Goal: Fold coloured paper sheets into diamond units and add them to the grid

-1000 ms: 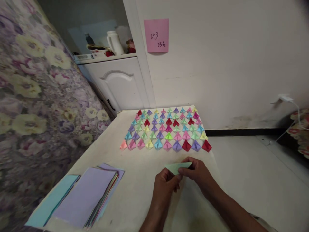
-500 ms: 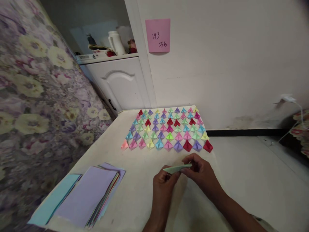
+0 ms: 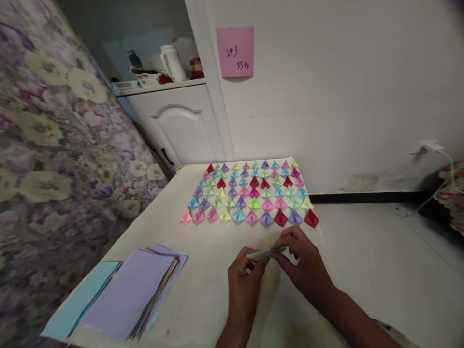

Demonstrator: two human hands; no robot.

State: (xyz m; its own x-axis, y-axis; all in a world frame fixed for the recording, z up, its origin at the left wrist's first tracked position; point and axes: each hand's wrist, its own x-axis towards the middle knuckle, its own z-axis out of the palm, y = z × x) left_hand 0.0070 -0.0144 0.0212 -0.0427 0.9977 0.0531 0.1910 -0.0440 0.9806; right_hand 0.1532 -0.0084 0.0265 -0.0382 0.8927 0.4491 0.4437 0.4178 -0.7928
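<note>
Both my hands pinch a small folded light-green paper piece [image 3: 264,253] just above the cream table [image 3: 203,299], near its right edge. My left hand [image 3: 243,280] grips the piece's left end, fingers curled. My right hand [image 3: 300,263] pinches the right end between thumb and fingertips. The paper lies nearly edge-on and looks like a thin strip. Just beyond my hands, rows of several small folded paper shapes [image 3: 250,195] in red, pink, blue, green, yellow and purple cover the table's far part.
A stack of coloured paper sheets [image 3: 123,292], lilac on top with a light-blue one beside it, lies at the table's near left. A flowered cloth [image 3: 54,159] rises on the left. A white cabinet [image 3: 177,125] and a wall with a pink note [image 3: 235,51] stand behind.
The green paper has been flattened from a visible triangle face to a thin edge-on strip. My right hand has shifted slightly up and over it; the left has stayed beneath.
</note>
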